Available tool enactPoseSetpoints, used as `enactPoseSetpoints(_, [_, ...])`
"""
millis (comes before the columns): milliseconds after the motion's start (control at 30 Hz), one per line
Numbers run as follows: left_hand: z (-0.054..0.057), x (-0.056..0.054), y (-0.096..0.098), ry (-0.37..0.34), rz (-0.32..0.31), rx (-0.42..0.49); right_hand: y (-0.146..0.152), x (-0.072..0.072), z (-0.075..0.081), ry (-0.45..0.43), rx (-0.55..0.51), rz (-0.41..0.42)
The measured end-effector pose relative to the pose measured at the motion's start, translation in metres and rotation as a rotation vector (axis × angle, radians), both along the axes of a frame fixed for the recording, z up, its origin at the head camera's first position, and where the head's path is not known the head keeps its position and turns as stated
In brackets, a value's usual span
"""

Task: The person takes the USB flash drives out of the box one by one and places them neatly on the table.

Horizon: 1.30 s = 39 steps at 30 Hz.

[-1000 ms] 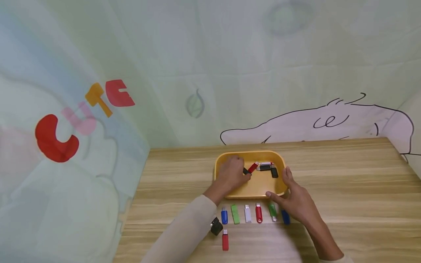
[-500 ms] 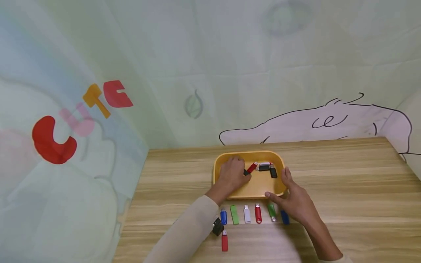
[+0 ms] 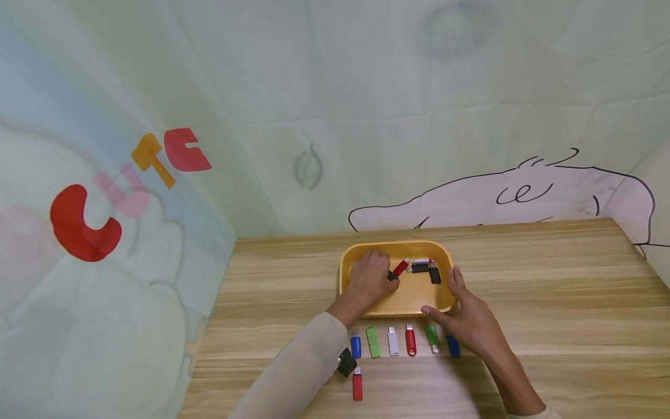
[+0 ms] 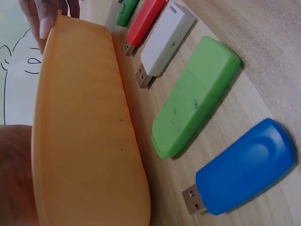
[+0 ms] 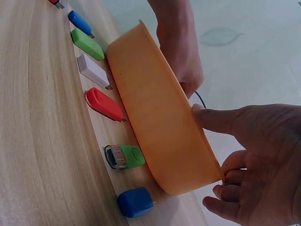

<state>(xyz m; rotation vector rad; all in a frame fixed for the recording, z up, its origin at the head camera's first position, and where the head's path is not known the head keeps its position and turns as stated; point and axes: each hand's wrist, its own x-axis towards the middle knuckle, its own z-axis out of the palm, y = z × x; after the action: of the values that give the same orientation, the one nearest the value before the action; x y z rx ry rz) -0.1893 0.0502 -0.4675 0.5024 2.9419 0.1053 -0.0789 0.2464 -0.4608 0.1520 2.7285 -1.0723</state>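
Yellow plastic tray on wooden tabletop | left hand inside tray, fingers curled on small black USB stick | right hand open, thumb pressing tray's near-right rim | USB row just before tray

Our left hand lies inside the yellow tray, knuckles up, fingers curled down and pinching a small black stick at the tray's middle. Its forearm, in a beige sleeve, slants in over the tray's near left rim. Our right hand rests at the tray's near right corner, thumb pressed along the outer wall, fingers relaxed and spread beside the rim.
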Motion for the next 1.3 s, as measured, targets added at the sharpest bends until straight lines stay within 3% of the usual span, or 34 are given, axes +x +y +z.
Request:
enactPoseSetpoints(500, [0.022,0.01,-0.008,-0.006,0.001,0.055,-0.001,-0.001,0.002,-0.005,-0.006,0.003])
enactPoseSetpoints(1000, [0.05,0.039,-0.032,0.031,-0.079,0.127,0.0,0.0,0.002,-0.015,-0.015,-0.001])
enactPoseSetpoints(1300, [0.069,0.061,-0.042,0.013,-0.108,0.183,-0.001,-0.001,0.001,-0.023,-0.023,-0.007])
